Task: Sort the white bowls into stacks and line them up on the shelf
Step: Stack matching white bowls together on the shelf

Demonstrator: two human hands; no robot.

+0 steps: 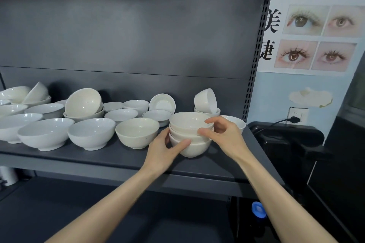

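White bowl stack (194,149), mid-build, sat clamped between left hand (165,149) and right hand (224,134); next likely needed cream bowl (137,132) beside left hand.

A dark grey metal back panel (128,35) rises behind the shelf (98,156), with a perforated upright (256,55) at its right edge. Right of that, a pale blue wall (276,94) carries a poster (316,35) of close-up eyes and black characters. Below the poster, a black plug (294,118) sits in a white socket (302,112).
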